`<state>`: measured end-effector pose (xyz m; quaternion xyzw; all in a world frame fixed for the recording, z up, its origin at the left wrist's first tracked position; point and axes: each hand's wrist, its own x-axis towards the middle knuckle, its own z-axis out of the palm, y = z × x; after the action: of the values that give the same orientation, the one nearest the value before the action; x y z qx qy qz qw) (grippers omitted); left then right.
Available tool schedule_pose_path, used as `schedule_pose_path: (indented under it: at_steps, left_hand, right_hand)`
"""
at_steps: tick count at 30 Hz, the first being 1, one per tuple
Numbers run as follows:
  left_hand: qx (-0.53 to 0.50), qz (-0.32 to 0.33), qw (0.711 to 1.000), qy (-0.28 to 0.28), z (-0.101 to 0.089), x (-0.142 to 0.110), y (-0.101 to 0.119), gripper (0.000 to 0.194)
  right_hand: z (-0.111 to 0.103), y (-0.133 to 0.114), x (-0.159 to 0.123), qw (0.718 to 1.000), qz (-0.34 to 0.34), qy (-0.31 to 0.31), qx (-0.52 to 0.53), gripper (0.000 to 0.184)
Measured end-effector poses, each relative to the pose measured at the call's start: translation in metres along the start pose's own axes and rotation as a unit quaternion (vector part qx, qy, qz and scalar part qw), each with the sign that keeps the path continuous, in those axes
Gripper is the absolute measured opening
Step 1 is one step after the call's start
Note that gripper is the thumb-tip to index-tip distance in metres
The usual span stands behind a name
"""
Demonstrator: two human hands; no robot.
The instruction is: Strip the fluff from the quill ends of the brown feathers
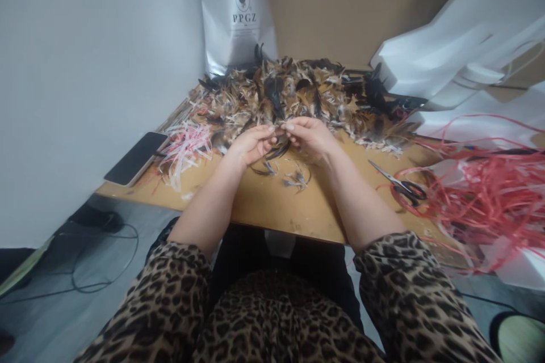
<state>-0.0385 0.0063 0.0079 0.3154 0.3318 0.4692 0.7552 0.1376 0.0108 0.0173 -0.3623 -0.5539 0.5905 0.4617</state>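
Note:
My left hand [251,144] and my right hand [310,136] meet over the wooden table [272,210], fingertips pinched together on a small bunch of dark feathers [279,149] that curls down between them. Just beyond the hands lies a big heap of brown, black and white feathers [293,96]. A few loose feathers [298,177] rest on the table below my hands.
A black phone [136,157] lies at the table's left edge beside pink and white strips [187,147]. Scissors [402,184] lie to the right, next to a tangle of red string [481,193]. A silver bag [238,11] stands behind; white bags [460,39] at right.

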Motion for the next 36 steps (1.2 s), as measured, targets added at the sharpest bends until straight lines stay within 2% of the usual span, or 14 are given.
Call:
schedule_pose_path:
  at_steps: [4,7,13,18,26,30,36]
  left_hand:
    - [-0.026,-0.008,1.0,0.008,0.0,0.0,0.003,0.007]
    - [-0.041,0.026,0.998,0.029,0.002,-0.001,0.004,0.012]
    - [-0.044,0.076,0.996,0.003,0.002,-0.002,0.004,0.013]
    - [0.004,0.099,0.995,0.006,0.001,0.001,0.001,0.014]
    - [0.038,0.164,0.985,0.047,0.0,0.004,-0.003,0.018]
    - [0.059,0.173,0.983,0.025,0.0,0.007,-0.006,0.019]
    - [0.053,0.2,0.978,0.036,0.003,0.008,-0.007,0.018]
  right_hand:
    - [0.002,-0.004,-0.003,0.998,-0.005,-0.02,-0.066,0.033]
    - [0.004,-0.003,-0.003,0.997,0.003,-0.019,-0.069,0.034]
    - [0.008,0.001,0.0,0.999,0.018,0.006,-0.031,0.034]
    - [0.011,-0.003,-0.002,1.0,0.008,0.019,-0.014,0.034]
    - [0.012,0.003,0.003,0.995,-0.031,0.084,-0.036,0.029]
    - [0.018,0.01,0.004,0.994,-0.049,0.078,-0.062,0.028]
    - [0.025,0.012,0.002,0.996,-0.042,0.052,-0.063,0.031]
